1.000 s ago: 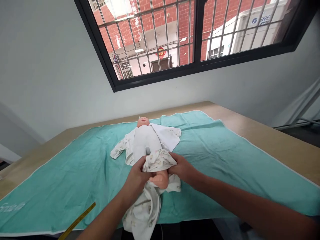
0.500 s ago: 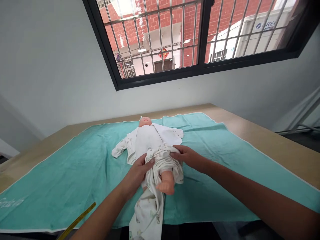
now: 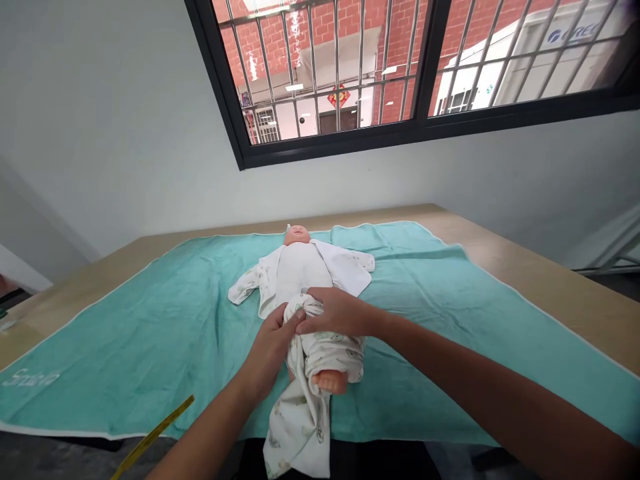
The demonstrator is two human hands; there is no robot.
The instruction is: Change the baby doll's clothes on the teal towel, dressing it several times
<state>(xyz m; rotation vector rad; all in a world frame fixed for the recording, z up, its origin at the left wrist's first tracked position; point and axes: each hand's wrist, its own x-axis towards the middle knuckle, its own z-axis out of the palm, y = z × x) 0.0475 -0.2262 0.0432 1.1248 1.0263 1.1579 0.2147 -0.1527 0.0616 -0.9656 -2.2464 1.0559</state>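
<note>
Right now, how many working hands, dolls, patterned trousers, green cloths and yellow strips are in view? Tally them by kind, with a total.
Working hands: 2 (left hand, right hand)
Doll: 1
Patterned trousers: 1 pair
Green cloth: 1
Yellow strip: 1
Total: 6

Head view, as I receive it: green towel, white-edged, with pale lettering at near left, spread over the wooden tabletop. Yellow strip, slanting across the towel's near hem. Behind, pale wall with black-framed window. Through it I see metal bars, red brickwork, a red-and-gold ornament and, at right, a white unit.
</note>
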